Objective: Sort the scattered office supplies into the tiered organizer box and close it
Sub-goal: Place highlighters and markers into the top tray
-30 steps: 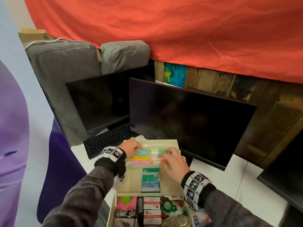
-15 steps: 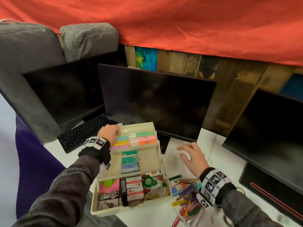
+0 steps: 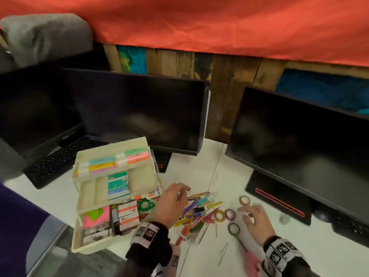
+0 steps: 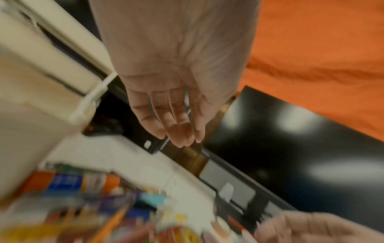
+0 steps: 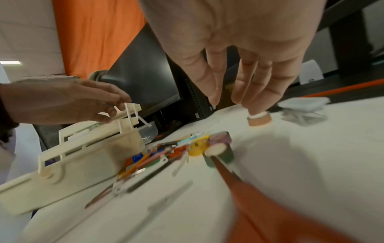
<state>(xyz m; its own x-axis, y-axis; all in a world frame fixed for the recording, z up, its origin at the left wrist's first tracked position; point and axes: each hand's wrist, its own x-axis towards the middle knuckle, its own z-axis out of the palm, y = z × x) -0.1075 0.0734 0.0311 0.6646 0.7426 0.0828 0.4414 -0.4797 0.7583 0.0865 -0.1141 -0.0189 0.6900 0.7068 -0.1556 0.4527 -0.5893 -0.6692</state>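
Observation:
The cream tiered organizer box (image 3: pixel 79 198) stands open at the left, with sticky-note pads (image 3: pixel 119 161) in its top tier and a green staple box (image 3: pixel 118 185) in the middle tier. A pile of coloured pens and clips (image 3: pixel 196 214) lies on the white desk right of it. My left hand (image 3: pixel 173 202) hovers open over that pile, holding nothing. My right hand (image 3: pixel 253 218) hovers with spread fingers above several small tape rolls: orange (image 3: pixel 244 200), purple (image 3: pixel 230 213), yellow (image 3: pixel 219 216), green (image 3: pixel 233 228). In the right wrist view its fingertips (image 5: pixel 254 111) are just above the orange roll (image 5: pixel 259 120).
Two dark monitors (image 3: pixel 139 110) (image 3: pixel 299 140) stand behind the work area, and a black keyboard (image 3: pixel 52 164) lies at the left. Pink-handled scissors (image 3: pixel 250 260) lie near my right wrist. Loose paper clips (image 3: pixel 222 254) are scattered on the desk. A red cloth hangs above.
Both hands left the organizer's top tier and moved right. The left hand now hovers over the pen pile, the right over the tape rolls. The head view swung right.

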